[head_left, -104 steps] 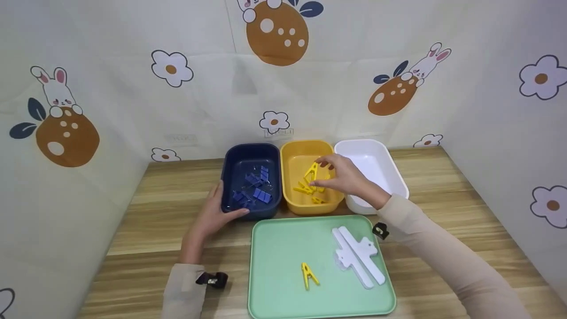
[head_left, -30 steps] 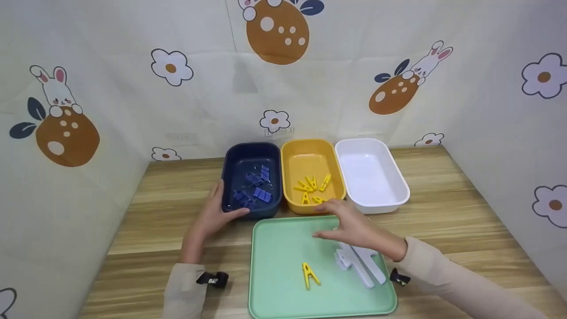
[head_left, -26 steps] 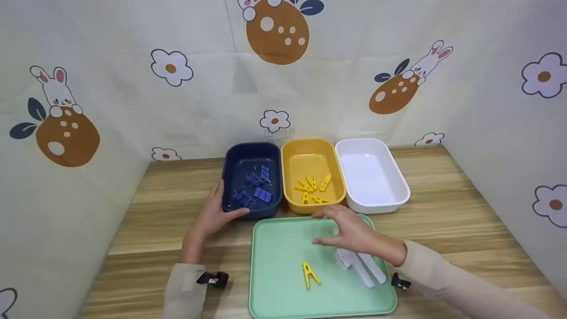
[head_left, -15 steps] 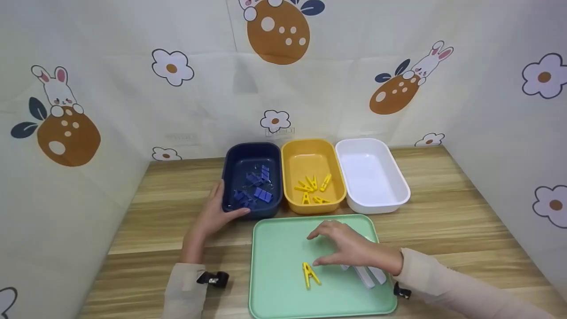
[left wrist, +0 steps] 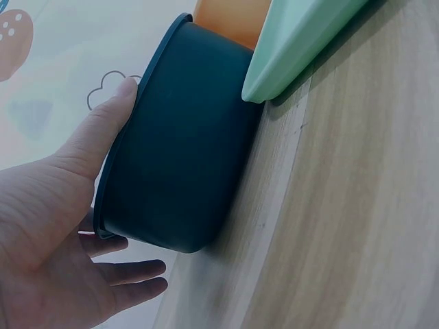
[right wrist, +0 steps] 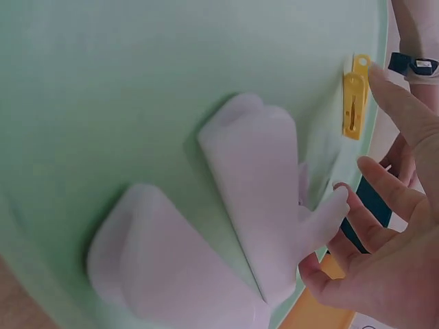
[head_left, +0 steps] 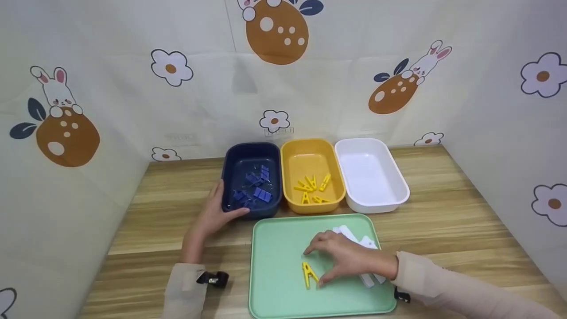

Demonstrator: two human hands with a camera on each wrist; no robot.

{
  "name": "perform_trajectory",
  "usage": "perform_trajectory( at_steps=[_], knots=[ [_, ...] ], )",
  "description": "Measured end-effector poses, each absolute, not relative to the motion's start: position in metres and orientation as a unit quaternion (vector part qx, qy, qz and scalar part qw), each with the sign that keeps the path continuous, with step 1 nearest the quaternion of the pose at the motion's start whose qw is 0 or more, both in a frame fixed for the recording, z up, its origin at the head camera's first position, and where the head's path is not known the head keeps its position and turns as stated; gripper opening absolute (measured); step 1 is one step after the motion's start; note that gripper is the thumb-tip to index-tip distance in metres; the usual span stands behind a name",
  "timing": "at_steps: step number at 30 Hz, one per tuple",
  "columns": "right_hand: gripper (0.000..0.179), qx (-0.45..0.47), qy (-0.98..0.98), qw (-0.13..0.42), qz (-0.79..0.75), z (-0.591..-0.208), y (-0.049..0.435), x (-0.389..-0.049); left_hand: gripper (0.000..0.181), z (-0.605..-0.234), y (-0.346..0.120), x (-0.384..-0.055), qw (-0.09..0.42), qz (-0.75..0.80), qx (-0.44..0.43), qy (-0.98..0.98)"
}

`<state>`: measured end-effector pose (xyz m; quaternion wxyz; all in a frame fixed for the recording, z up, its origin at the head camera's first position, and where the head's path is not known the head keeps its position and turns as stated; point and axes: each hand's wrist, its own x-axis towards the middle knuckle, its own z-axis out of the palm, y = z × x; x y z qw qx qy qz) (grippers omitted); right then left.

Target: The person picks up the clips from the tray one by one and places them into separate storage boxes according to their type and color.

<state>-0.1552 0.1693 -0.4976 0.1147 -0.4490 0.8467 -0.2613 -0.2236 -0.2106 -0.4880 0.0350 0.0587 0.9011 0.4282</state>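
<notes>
My left hand (head_left: 215,215) rests against the near left corner of the navy bin (head_left: 251,153), its thumb along the rim and its fingers loosely extended. In the left wrist view the thumb touches the bin wall (left wrist: 185,137). Over the green tray (head_left: 277,301), my right hand (head_left: 343,256) spreads thumb and fingers on either side of a yellow clothespin (head_left: 306,275). The right wrist view shows the thumb tip close to that clothespin (right wrist: 353,106); contact is hard to tell. Beneath the right hand lie white long-jawed clips (head_left: 348,232), partly covered by it.
Several blue binder clips (head_left: 262,195) lie in the navy bin. Beside it stands a yellow bin (head_left: 308,150) with several yellow clothespins (head_left: 312,182). A white bin (head_left: 372,175) is at the right of the row, and a patterned sheet (head_left: 203,110) hangs behind.
My right hand has moved from over the yellow bin back toward me and down to the clothespin on the tray. A clothespin it held earlier now lies in the yellow bin. Left hand unchanged.
</notes>
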Motion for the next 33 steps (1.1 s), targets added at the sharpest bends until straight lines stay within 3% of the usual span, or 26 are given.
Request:
perform_trajectory(
  at_steps=[8,33],
  knots=[
    [0.064,-0.396,0.877,0.161,-0.22,-0.488,0.163,-0.148,0.122,-0.489,-0.211,-0.224,0.028,0.434,0.067,0.898],
    [0.057,-0.395,0.881,0.147,-0.216,-0.48,0.16,-0.149,0.122,-0.487,-0.211,-0.222,0.029,0.429,0.068,0.9]
  ],
)
